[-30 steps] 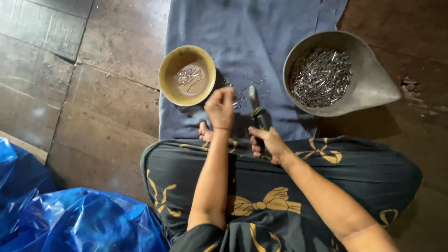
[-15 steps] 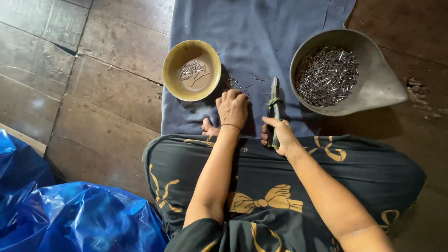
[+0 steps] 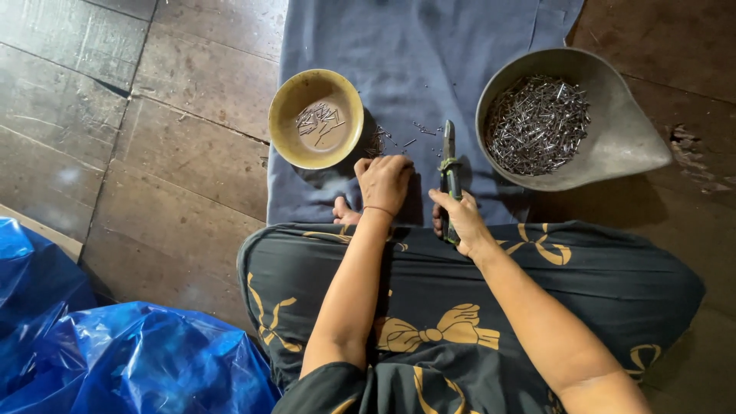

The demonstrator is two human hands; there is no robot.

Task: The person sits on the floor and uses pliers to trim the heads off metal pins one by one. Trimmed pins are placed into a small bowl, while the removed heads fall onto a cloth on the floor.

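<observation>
Both hands have slid a little lower and closer to the lap since half a sec ago, as I read it; the pliers now point almost straight away from the body instead of tilting.

I see the right hand (image 3: pixel 460 222) wrapped shut around the handles of the pliers (image 3: pixel 448 165), thumb side up, tool nose aimed up-frame along the blue cloth (image 3: pixel 429 61). Long axis of the pliers runs near-vertical in view, i.e. away from the person, w/ the tip ending between the two bowls. Whether the nose grips anything, I can't tell; too small.

Left hand (image 3: pixel 383 182) sits just beside the pliers on their left, knuckles up, fingers curled down onto the cloth. Looks closed over something tiny, but what it holds, if anything, is hidden under the fingers. A few loose nails (image 3: pixel 399 139) lie scattered on the cloth right ahead of that hand, so the left is the nearer hand to them.

Yellow bowl (image 3: pixel 285 115), up and left of the left hand, holds a small cluster of short pins. Grey metal pan (image 3: pixel 629 138), up and right of the right hand, carries a big heap of nails (image 3: pixel 537 123). The right hand is nearer that pan; left nearer the yellow bowl.

Person sits on a dark plank floor (image 3: pixel 176 146), dark skirt w/ gold bows (image 3: pixel 445 322) across the lap, toes showing at its edge. Blue plastic sheet (image 3: pixel 115 360) bunched at lower left, well apart.
</observation>
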